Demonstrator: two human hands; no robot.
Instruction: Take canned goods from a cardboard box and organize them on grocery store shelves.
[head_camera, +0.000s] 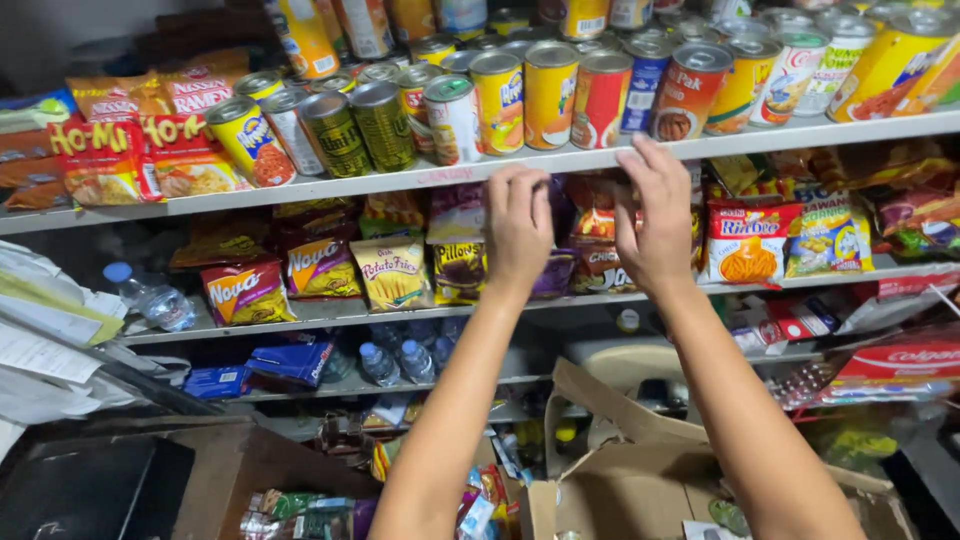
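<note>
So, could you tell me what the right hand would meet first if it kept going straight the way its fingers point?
The right hand points up and into the shelves, so it would likely meet the edge of the upper shelf first, with the cans just above; depth is unclear.

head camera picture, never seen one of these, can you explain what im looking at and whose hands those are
This single picture comes from a camera worn on a person's head, looking forward and down, so the two bare arms rising from the bottom edge belong to the wearer. There is no machine here.

The left hand and right hand are both raised to the middle shelf of a crowded shop rack. They reach in among purple and red snack packets. Their fingers are partly hidden, so I cannot tell whether they actually grip one.

The top shelf carries rows of tin cans, with noodle packets to the left. Lower down are small water bottles, and an open cardboard box sits at the bottom.
</note>
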